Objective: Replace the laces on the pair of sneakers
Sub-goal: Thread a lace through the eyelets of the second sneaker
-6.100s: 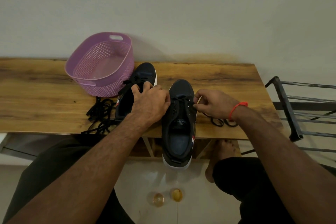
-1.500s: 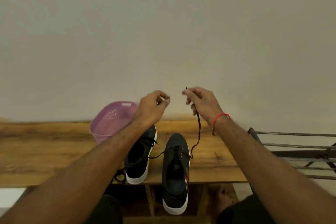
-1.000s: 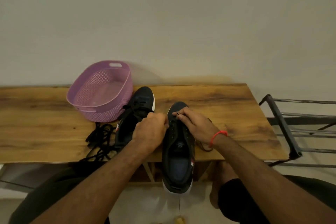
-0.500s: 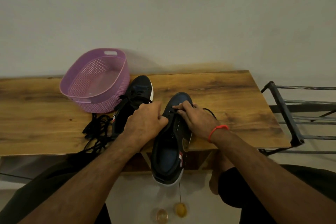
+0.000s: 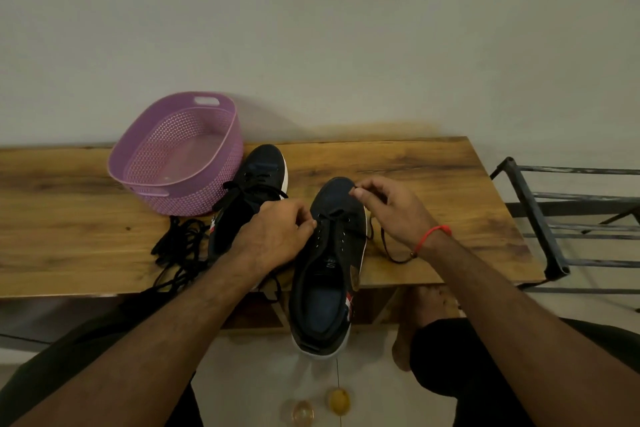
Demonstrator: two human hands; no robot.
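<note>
While the near sneaker (image 5: 330, 260) overhangs the table (image 5: 433, 184) edge, left hand (image 5: 273, 236) pinches its lace (image 5: 341, 218) at the eyelets; right hand (image 5: 394, 206) pinches lace over its toe.

Two black white-soled sneakers lie toes-away on the table (image 5: 433, 184). The left sneaker (image 5: 254, 194) sits beside the right sneaker (image 5: 332, 267), whose heel overhangs the edge. Loose black laces (image 5: 178, 250) pile left.
</note>
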